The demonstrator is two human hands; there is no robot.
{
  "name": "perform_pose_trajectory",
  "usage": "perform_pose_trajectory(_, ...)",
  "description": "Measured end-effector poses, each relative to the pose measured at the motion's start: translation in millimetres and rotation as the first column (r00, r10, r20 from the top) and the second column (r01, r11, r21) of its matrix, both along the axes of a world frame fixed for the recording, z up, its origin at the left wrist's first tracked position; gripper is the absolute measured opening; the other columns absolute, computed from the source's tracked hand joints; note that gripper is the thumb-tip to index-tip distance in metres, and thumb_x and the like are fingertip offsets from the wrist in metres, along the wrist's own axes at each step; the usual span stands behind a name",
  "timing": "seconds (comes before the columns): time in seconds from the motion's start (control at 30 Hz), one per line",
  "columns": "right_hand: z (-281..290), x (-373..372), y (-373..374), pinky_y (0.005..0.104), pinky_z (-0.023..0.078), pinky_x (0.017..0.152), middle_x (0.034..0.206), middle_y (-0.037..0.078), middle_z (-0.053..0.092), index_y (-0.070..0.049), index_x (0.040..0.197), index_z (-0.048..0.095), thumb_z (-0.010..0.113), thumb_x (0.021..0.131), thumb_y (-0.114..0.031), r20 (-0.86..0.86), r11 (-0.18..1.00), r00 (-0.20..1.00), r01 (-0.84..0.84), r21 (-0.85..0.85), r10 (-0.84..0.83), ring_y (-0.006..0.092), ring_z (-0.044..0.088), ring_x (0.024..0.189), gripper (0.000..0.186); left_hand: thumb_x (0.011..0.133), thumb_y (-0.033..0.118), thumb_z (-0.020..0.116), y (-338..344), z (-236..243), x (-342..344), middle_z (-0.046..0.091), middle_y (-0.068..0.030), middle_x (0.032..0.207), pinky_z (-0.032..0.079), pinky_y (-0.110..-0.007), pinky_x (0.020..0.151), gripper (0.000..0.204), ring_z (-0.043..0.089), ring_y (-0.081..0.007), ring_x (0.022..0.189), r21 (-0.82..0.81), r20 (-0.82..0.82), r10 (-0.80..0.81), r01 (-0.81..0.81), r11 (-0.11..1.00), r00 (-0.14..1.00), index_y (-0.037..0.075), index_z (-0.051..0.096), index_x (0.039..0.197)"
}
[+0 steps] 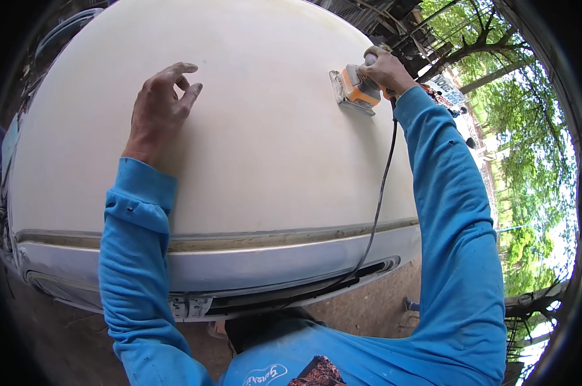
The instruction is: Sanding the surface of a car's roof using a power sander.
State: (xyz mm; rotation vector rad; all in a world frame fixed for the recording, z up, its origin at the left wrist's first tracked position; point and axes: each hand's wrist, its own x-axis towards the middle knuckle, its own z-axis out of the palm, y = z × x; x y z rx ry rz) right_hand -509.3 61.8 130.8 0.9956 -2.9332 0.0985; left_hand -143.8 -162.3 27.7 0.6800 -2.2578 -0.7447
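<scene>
An orange and grey electric sander (363, 92) is at the right side of a broad, cream-coloured car hood (265, 148). My right hand (388, 69) is wrapped round its grip, and the sander's flat pad faces the panel. It looks tilted; whether the whole pad touches cannot be told. From the grip a dark power cord (382, 183) runs down across the hood's near edge. My left hand (162, 106) is over the left part of the hood with nothing in it. Its thumb and forefinger are apart and the other fingers loosely bent.
Along the near side run a seam (252, 242) and a long dark opening (284, 293) in the car's front, which the cord crosses. Brown ground (361, 309) lies below. Leafy trees (529, 128) and a printed sign (446, 89) stand beyond on the right.
</scene>
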Motion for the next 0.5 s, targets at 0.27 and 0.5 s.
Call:
perform_pose_trajectory(0.27,0.1,-4.1,-0.9,0.04,0.054,0.098,0.125,0.019,0.069,-0.01,0.129,0.064,0.072,0.084,-0.036,-0.013,0.998,0.999,0.032,0.056,-0.031,0.0323,0.069,0.114,0.053,0.091,0.013,0.074,-3.6,-8.2,-2.5,0.07,-0.0068,0.086,0.052,-0.032,0.061,0.034,0.057,-0.0142,0.058,-0.078,-0.068,-0.031,0.026,0.997,0.997,0.004,0.07,0.124)
perform_pose_trajectory(0.5,-3.3,-13.8,1.5,0.0395,0.053,0.098,0.126,0.02,0.068,-0.005,0.132,0.061,0.068,0.088,-0.038,-0.051,0.992,0.997,0.067,0.107,-0.062,0.0329,0.069,0.114,0.056,0.091,0.014,0.074,-7.4,-10.6,-0.3,0.07,-0.0069,0.086,0.053,-0.032,0.062,0.034,0.057,-0.0148,0.058,-0.067,-0.071,-0.026,0.021,0.998,0.997,0.005,0.07,0.123)
